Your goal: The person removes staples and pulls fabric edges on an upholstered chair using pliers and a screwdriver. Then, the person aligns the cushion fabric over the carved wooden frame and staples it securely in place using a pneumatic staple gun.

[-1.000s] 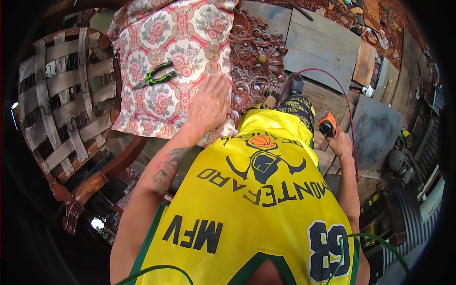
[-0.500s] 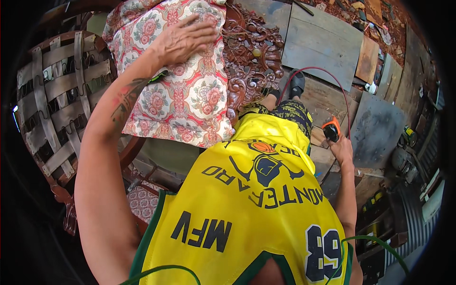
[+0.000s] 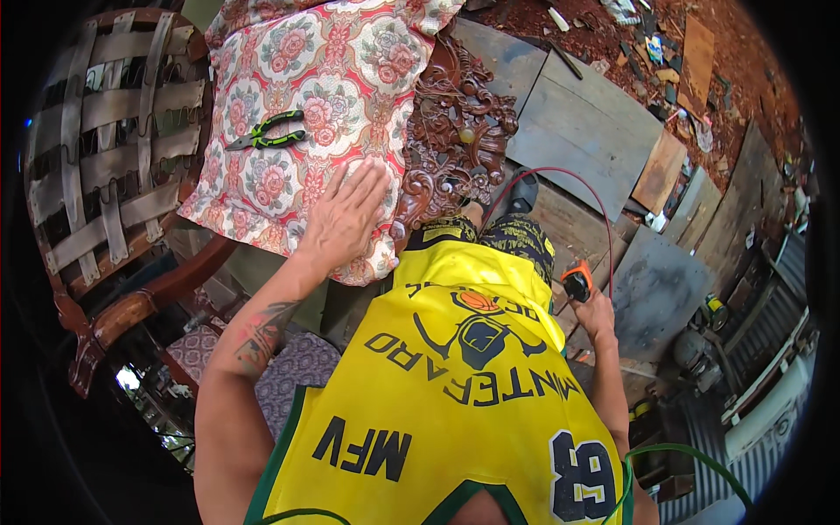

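My left hand [image 3: 348, 210] lies flat on the near right part of a floral fabric [image 3: 350, 96], fingers stretched out and holding nothing. The fabric, red, white and grey with roses, drapes over a padded piece beside dark carved wood [image 3: 455, 131]. Green-and-black pliers [image 3: 269, 133] rest on the cloth beyond my left hand. Down at my right side, my right hand [image 3: 597, 317] is closed around an orange-and-black air staple gun [image 3: 577, 283]. A thin red hose [image 3: 573, 172] arcs up near the gun, which is well apart from the fabric.
At left stands a wooden chair frame [image 3: 85, 324] with woven grey straps. Flat boards [image 3: 582, 122] cover the ground ahead, bordered by reddish soil with scraps. A grey compressor-like machine [image 3: 696, 354] and corrugated metal sheets [image 3: 761, 306] are at right.
My left hand has slid from the far part of the fabric toward me, uncovering the pliers. My right hand still holds the staple gun low. The view has shifted slightly.
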The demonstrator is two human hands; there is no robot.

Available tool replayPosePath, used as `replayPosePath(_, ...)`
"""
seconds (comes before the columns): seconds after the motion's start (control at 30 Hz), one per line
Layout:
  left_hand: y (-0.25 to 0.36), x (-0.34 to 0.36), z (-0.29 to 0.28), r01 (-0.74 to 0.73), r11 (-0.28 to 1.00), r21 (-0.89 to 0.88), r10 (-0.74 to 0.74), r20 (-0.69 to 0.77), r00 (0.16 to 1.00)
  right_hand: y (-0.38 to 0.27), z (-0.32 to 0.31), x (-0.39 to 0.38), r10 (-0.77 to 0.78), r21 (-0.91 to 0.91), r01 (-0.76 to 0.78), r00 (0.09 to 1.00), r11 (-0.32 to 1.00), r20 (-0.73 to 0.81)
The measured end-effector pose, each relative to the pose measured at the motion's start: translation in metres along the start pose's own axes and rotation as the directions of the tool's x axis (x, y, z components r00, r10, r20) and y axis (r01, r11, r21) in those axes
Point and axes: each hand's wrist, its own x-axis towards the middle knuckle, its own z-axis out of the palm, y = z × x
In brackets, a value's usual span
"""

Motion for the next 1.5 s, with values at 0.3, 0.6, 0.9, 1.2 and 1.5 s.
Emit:
replayPosePath(0.3,-0.078,0.137,-0.035,0.188,0.973,-0.136,-0.232,-0.601,0.765,0.007,-0.050,0.016,-0.045,-0.113,0.046,0.999,0.993,0.009)
replayPosePath(0.6,-0.071,0.153,-0.038,0.282,0.958,-0.047,-0.254,-0.596,0.762,0.023,-0.072,0.037,-0.025,-0.068,0.024,1.000,0.997,-0.010)
replayPosePath(0.9,-0.002,0.140,0.013,0.457,0.879,-0.135,-0.434,-0.624,0.650,-0.002,-0.066,0.066,-0.089,-0.005,0.089,0.996,0.996,-0.017)
replayPosePath(1.2,0.032,0.153,0.033,0.672,0.737,-0.076,-0.502,-0.728,0.468,-0.004,-0.050,0.088,-0.119,-0.134,0.125,0.992,0.983,0.050)
replayPosePath(1.5,0.030,0.167,0.050,0.692,0.714,-0.105,-0.504,-0.763,0.404,-0.003,-0.050,0.089,-0.098,-0.187,0.114,0.991,0.976,0.092)
